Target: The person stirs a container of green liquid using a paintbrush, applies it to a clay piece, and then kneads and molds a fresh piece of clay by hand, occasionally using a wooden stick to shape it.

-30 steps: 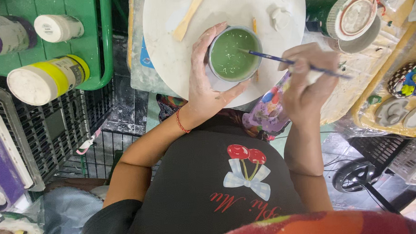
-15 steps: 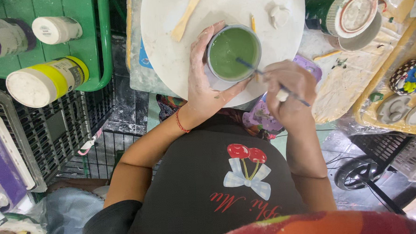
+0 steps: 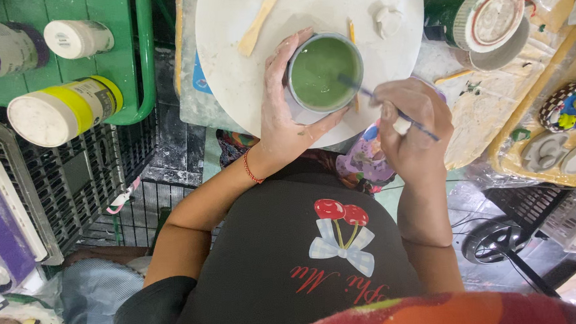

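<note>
A small round cup (image 3: pixel 324 73) with a green-painted inside stands on a white round board (image 3: pixel 232 61). My left hand (image 3: pixel 282 113) wraps around the cup's left side and holds it. My right hand (image 3: pixel 416 134) grips a thin blue paintbrush (image 3: pixel 389 107); its tip reaches inside the cup near the right wall. Both hands are smeared with pale clay. A red string circles my left wrist.
On the board lie a wooden stick (image 3: pixel 260 19), a small orange stick (image 3: pixel 351 33) and a clay lump (image 3: pixel 388 20). A green can with a lid (image 3: pixel 482 20) stands at the right, painted pieces (image 3: pixel 567 107) beyond it. Paint jars (image 3: pixel 62 110) fill a green crate at the left.
My right hand has moved left toward the cup, and the brush tip has gone from the rim down into the cup. The left hand stays on the cup.
</note>
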